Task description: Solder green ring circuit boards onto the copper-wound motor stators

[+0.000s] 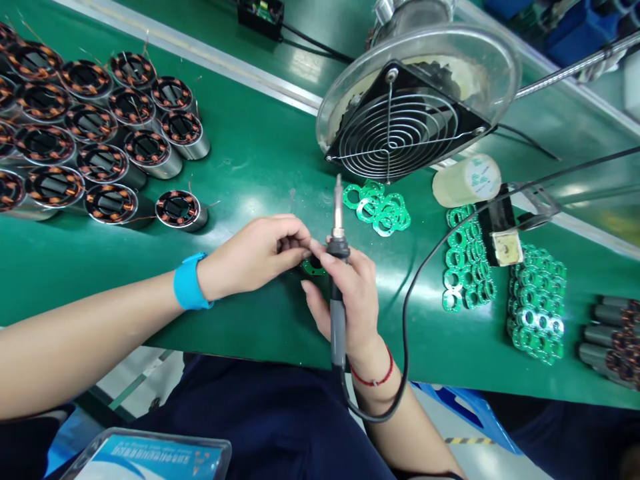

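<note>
Left of the fan, many metal cylinders with copper coils are stood upright in a cluster. Well below the fan and to its left, a badge is worn on dark clothing; white characters are printed on its blue card, seen upside down and not clearly readable. Below-left of the fan, the left hand, ringed by a blue wristband, is bent inward with thumb and fingers drawn close together; whether anything is pinched cannot be told. A green ring, partly hidden, is set at its fingertips, below the fan. There too, a soldering iron is gripped by the right hand, its tip aimed up, thumb spread leftward. Right of the fan, a pale roll is marked with green print, too small to be read.
</note>
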{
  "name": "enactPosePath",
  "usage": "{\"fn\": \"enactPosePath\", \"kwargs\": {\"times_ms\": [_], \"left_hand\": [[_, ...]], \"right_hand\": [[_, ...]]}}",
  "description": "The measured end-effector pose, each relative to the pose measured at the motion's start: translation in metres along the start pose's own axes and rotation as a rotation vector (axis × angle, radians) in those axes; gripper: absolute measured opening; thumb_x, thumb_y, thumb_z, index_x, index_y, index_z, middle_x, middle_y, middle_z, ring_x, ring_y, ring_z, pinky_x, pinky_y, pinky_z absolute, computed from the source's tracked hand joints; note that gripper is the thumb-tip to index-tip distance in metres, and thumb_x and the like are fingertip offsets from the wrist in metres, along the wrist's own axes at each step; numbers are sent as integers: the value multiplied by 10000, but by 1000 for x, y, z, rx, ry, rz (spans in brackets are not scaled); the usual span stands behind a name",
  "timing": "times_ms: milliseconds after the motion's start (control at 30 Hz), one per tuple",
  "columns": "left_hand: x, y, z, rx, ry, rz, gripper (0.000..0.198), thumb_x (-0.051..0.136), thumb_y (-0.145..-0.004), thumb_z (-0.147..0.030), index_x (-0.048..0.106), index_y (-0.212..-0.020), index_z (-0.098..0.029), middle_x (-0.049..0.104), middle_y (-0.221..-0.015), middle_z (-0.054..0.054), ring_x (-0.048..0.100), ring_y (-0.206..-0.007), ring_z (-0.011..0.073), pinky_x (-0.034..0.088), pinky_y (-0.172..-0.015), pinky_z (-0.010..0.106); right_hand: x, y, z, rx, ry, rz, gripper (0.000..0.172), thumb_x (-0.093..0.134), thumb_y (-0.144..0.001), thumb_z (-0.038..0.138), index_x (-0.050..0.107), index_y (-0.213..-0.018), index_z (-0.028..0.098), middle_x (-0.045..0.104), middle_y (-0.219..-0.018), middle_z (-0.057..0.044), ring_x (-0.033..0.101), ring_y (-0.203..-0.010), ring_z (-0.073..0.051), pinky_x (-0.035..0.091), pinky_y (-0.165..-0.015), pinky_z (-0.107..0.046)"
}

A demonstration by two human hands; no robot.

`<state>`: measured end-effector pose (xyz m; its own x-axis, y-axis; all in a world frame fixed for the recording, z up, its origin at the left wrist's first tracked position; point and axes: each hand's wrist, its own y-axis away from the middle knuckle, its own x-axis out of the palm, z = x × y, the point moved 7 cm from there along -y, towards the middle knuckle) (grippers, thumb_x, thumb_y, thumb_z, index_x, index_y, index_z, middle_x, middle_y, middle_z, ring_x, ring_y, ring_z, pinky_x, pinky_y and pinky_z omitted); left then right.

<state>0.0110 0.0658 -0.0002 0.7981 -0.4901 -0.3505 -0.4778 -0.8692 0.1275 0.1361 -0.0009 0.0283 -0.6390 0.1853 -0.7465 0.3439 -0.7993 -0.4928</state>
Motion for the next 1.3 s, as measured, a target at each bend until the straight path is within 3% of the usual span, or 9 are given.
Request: {"fn": "enactPosePath", "kwargs": {"times_ms": [167, 333, 467, 600, 833, 967, 1133, 1200, 1300], "left_hand": [[-2, 1, 2, -44, 40, -5, 125, 547, -807, -236, 635, -746, -171, 601, -678, -24, 488, -591, 97, 400, -560, 217], [-5, 0, -1, -5, -13, -43, 103, 530, -762, -178, 603, -690, -170, 569, -674, -32, 449, -561, 82, 371, -543, 216], [-3, -1, 2, -43, -26, -38, 73, 523, -741, -158, 575, -691, -175, 534, -632, -45, 444, -553, 85, 358, -531, 218], [-2, -1, 3, -65, -34, -43, 76, 508, -753, -156, 551, -695, -181, 529, -626, -46, 454, -562, 89, 368, -539, 219], [-2, -1, 1, -51, -58, -56, 73, 504, -754, -167, 543, -696, -187, 538, -618, -47, 459, -555, 90, 366, -528, 219], [-2, -1, -3, -20, -94, -64, 77, 513, -760, -165, 543, -692, -185, 538, -617, -47, 455, -541, 85, 358, -517, 216], [-4, 0, -2, 14, -153, -52, 87, 507, -795, -177, 549, -720, -189, 566, -674, -31, 485, -578, 99, 388, -555, 227], [-4, 1, 3, -23, -153, 2, 67, 516, -822, -208, 581, -822, -190, 591, -712, -26, 522, -610, 113, 414, -575, 234], [-2, 3, 4, -10, -191, 137, 125, 541, -856, -263, 617, -922, -189, 631, -782, -9, 563, -676, 133, 439, -630, 253]], "right_hand": [[-4, -1, -3, 66, -32, -13, 368, 584, -919, 137, 565, -1264, 263, 804, -987, -31, 720, -960, -211, 525, -889, -384], [-16, 12, -13, 139, -199, -229, 313, 532, -992, 275, 571, -1301, 247, 790, -895, -28, 745, -789, -205, 576, -779, -393], [-27, 25, -18, 177, -224, -364, 272, 474, -1006, 378, 636, -1181, 248, 669, -689, 21, 624, -494, -163, 524, -550, -352], [-29, 27, -14, 130, -231, -321, 277, 428, -1000, 386, 657, -1033, 235, 549, -580, 41, 515, -412, -142, 447, -480, -322], [-29, 28, -15, 118, -240, -322, 269, 440, -997, 372, 657, -1097, 248, 595, -596, 37, 573, -430, -159, 484, -502, -341], [-25, 24, -18, 145, -285, -315, 333, 495, -1003, 310, 569, -1324, 263, 760, -818, -5, 722, -623, -183, 571, -627, -358], [0, 5, -12, 115, -169, 41, 463, 541, -943, 215, 477, -1401, 252, 716, -1284, -106, 657, -1229, -272, 558, -968, -467], [8, 1, -11, 94, -129, 167, 516, 523, -913, 156, 446, -1416, 241, 665, -1361, -123, 619, -1273, -269, 548, -991, -467], [6, -2, -15, 121, -104, 166, 524, 509, -920, 128, 435, -1422, 257, 706, -1235, -101, 670, -1122, -243, 567, -925, -427]]}}
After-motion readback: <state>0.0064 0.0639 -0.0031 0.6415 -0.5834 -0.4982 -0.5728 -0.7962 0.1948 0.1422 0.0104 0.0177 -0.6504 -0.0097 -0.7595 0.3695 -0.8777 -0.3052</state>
